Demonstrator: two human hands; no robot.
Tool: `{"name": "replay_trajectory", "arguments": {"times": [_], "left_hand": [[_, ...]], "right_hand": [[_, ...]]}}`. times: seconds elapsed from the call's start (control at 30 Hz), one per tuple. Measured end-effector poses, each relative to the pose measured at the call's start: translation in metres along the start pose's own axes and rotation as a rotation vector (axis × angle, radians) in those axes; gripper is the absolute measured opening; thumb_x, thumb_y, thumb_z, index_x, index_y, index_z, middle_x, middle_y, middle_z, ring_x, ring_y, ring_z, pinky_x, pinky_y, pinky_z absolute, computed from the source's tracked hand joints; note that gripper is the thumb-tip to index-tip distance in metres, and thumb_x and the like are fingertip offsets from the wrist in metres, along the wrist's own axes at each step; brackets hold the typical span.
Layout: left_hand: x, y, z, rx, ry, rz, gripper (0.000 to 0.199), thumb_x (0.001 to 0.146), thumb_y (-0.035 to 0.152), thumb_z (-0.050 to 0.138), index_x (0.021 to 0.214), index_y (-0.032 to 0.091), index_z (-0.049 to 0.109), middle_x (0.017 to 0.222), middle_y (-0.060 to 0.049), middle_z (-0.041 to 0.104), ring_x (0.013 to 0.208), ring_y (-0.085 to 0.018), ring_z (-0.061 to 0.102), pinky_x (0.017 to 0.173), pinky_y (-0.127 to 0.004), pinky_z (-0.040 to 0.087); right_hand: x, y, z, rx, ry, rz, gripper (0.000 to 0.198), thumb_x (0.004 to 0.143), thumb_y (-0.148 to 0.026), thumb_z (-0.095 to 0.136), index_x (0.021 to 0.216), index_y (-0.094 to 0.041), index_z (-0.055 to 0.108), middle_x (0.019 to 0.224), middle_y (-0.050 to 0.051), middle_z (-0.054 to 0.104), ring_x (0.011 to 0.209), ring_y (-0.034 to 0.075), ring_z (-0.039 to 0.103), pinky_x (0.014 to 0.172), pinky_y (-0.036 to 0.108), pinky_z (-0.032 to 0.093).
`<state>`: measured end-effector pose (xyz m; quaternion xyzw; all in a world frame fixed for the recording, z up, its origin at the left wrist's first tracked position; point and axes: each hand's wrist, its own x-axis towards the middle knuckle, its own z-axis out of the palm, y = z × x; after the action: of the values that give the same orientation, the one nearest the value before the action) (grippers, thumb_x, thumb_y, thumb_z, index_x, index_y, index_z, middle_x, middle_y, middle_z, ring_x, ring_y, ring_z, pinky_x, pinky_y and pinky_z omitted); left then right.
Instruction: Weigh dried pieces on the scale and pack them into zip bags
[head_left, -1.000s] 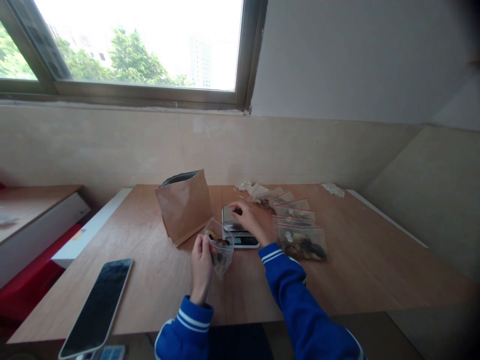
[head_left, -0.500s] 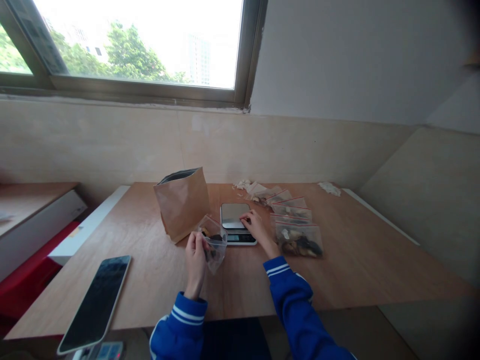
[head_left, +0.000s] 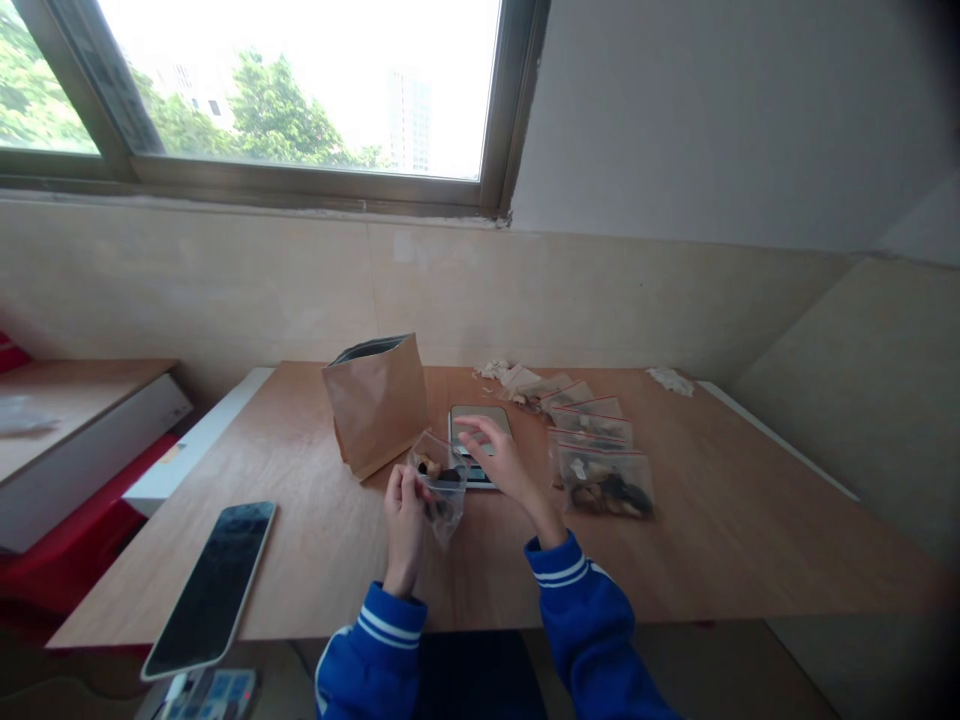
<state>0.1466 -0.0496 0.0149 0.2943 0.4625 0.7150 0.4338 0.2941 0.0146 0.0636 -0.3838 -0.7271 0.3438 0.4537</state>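
Note:
My left hand (head_left: 406, 510) grips the edge of a clear zip bag (head_left: 444, 500), its fingers closed on the plastic. Dark and tan dried pieces, perhaps dried mushrooms, lie inside the bag. My right hand (head_left: 499, 455) hovers over the digital kitchen scale (head_left: 484, 418), palm down with fingers apart and nothing visible in them. Part of the scale's plate and display is hidden behind that hand. Left of the scale stands an open brown paper bag (head_left: 381, 405), upright. To the right lies a filled zip bag (head_left: 607, 485) with similar dark and tan pieces.
Several more red-edged zip bags (head_left: 589, 425) overlap in a row behind the filled one. White crumpled scraps (head_left: 493, 370) lie at the back, with another white bundle (head_left: 670, 380) farther right. A large phone or tablet (head_left: 214, 585) juts over the table's front left edge.
My right hand has lifted off the scale's plate and moved left toward the held bag, its fingers spreading. The view has shifted slightly.

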Motion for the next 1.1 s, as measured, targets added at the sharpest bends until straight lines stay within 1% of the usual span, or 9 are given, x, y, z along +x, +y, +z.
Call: {"name": "replay_trajectory", "arguments": {"times": [0.1,0.23,0.3,0.37,0.43,0.57,0.63,0.77,1.1], "left_hand": [[-0.001,0.0,-0.003,-0.092,0.006,-0.016,0.04,0.08,0.052,0.066,0.069,0.019,0.047,0.059,0.007,0.045,0.053,-0.007,0.042,0.054,-0.017,0.039],[-0.01,-0.002,-0.001,-0.187,-0.078,-0.025,0.036,0.083,0.048,0.065,0.071,0.019,0.047,0.062,0.006,0.046,0.057,-0.007,0.045,0.058,-0.017,0.042],[-0.016,-0.006,0.001,-0.178,-0.157,-0.037,0.034,0.085,0.047,0.062,0.073,0.019,0.048,0.064,0.005,0.048,0.06,-0.008,0.048,0.063,-0.019,0.044],[-0.022,-0.009,0.0,-0.106,-0.225,-0.034,0.033,0.088,0.048,0.058,0.076,0.019,0.051,0.069,0.003,0.052,0.065,-0.01,0.051,0.067,-0.022,0.047],[-0.023,-0.011,-0.004,0.025,-0.228,0.024,0.034,0.09,0.051,0.054,0.08,0.018,0.055,0.075,0.001,0.055,0.069,-0.012,0.054,0.07,-0.025,0.048],[-0.013,-0.011,-0.02,0.243,0.081,0.183,0.035,0.086,0.051,0.059,0.103,0.021,0.057,0.1,-0.004,0.06,0.091,-0.017,0.059,0.085,-0.03,0.047],[-0.004,-0.011,-0.027,0.248,0.112,0.152,0.043,0.082,0.052,0.064,0.111,0.021,0.056,0.11,-0.006,0.061,0.099,-0.019,0.06,0.088,-0.032,0.048],[0.009,-0.015,-0.033,0.154,-0.17,-0.004,0.041,0.08,0.057,0.063,0.092,0.017,0.063,0.088,-0.004,0.066,0.084,-0.019,0.063,0.078,-0.032,0.051],[0.014,-0.027,-0.035,0.21,-0.047,0.037,0.039,0.075,0.055,0.068,0.083,0.016,0.064,0.077,-0.001,0.064,0.071,-0.015,0.058,0.066,-0.025,0.046]], "right_hand": [[-0.028,0.012,0.007,-0.019,0.051,0.092,0.047,0.09,-0.05,0.057,0.127,-0.021,0.057,0.133,0.012,0.057,0.115,0.024,0.059,0.093,0.039,0.052],[-0.063,0.023,0.033,0.172,0.065,0.185,0.087,0.076,-0.051,0.074,0.148,-0.023,0.033,0.147,0.015,0.046,0.129,0.027,0.052,0.103,0.044,0.047],[-0.07,0.019,0.044,0.265,0.122,0.181,0.074,0.081,-0.051,0.069,0.144,-0.023,0.042,0.143,0.014,0.051,0.131,0.026,0.051,0.106,0.045,0.045],[-0.07,0.014,0.048,0.299,0.175,0.187,0.051,0.088,-0.052,0.059,0.128,-0.021,0.06,0.133,0.012,0.062,0.127,0.027,0.055,0.107,0.045,0.044],[-0.069,0.012,0.046,0.305,0.193,0.199,0.043,0.091,-0.054,0.055,0.112,-0.019,0.071,0.122,0.011,0.068,0.12,0.027,0.06,0.106,0.045,0.045],[-0.073,0.025,0.04,0.348,0.272,0.235,0.05,0.087,-0.062,0.054,0.098,-0.018,0.074,0.105,0.011,0.075,0.105,0.029,0.068,0.1,0.046,0.049],[-0.077,0.037,0.04,0.395,0.326,0.276,0.055,0.085,-0.067,0.054,0.097,-0.017,0.073,0.098,0.012,0.076,0.098,0.03,0.07,0.095,0.047,0.052],[-0.083,0.057,0.043,0.416,0.437,0.332,0.058,0.086,-0.068,0.051,0.104,-0.016,0.068,0.093,0.012,0.076,0.09,0.03,0.072,0.084,0.043,0.056],[-0.088,0.055,0.032,0.199,0.676,0.316,0.046,0.084,-0.059,0.058,0.093,-0.016,0.068,0.088,0.009,0.074,0.082,0.023,0.069,0.076,0.033,0.053]]}}
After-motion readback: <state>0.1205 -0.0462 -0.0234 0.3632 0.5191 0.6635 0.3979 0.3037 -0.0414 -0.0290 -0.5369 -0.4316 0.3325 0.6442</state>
